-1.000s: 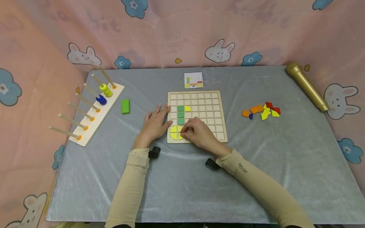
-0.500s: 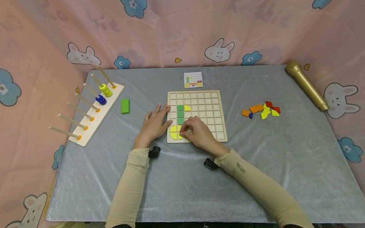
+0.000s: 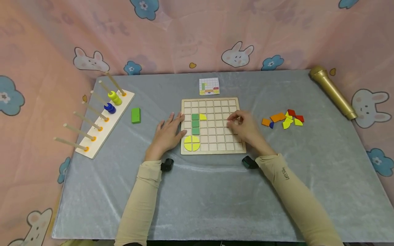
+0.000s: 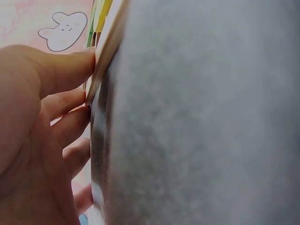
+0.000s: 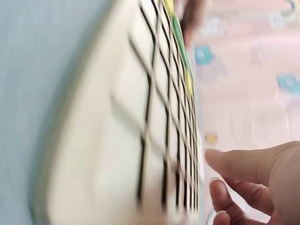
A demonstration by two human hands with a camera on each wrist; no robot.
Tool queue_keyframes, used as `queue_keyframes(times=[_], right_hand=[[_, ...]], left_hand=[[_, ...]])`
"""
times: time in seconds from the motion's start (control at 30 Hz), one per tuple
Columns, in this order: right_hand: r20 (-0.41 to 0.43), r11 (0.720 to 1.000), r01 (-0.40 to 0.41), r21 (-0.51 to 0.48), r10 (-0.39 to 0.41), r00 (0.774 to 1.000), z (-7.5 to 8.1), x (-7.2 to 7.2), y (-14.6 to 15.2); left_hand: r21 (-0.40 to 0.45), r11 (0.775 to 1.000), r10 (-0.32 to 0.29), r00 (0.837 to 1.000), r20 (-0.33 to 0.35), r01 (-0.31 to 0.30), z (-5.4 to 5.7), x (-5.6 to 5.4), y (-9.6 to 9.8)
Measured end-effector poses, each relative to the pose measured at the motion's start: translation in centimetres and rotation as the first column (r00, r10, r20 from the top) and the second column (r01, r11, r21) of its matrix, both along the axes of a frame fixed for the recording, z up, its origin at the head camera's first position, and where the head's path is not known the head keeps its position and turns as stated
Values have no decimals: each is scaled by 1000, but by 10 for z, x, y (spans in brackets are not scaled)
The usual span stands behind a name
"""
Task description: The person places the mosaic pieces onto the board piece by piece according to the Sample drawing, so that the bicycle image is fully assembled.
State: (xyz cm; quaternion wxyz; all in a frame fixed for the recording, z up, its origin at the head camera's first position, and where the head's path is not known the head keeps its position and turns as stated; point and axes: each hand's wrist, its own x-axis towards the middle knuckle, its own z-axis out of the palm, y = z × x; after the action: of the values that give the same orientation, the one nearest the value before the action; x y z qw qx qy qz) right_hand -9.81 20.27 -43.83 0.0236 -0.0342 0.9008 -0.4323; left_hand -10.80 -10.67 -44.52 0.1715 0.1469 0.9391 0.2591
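left hand (image 3: 166, 136) has fingers spread, thumb and fingertips at the edge of the wooden board (image 3: 212, 138), likely steadying it. right hand (image 3: 244, 128) hangs over the board's other side, fingers loosely bent, nothing visible between thumb and forefinger. loose pieces (image 3: 278, 117) sit beyond its knuckles, probably for easy reach. board lies flat between both hands: pale, gridded, green squares (image 3: 195, 124) and a yellow circle (image 3: 188, 147) near the left thumb.

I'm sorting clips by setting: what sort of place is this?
Probably a play corner or staged tabletop, judging by the rabbit-printed pink curtain, the cloth-covered table and toys such as the wooden grid board and peg stacker.
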Motion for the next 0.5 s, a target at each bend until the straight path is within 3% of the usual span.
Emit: queue_keyframes(times=[0.27,0.5], right_hand=[[63,982,137,130,-146,987,6,-7,56],[128,961,183,207,-212,969,9,-6,89]], left_hand=[[0,1000,8,1000,9,-8,1,0,0],[-2,1000,1,1000,5,-1,2,0,1]])
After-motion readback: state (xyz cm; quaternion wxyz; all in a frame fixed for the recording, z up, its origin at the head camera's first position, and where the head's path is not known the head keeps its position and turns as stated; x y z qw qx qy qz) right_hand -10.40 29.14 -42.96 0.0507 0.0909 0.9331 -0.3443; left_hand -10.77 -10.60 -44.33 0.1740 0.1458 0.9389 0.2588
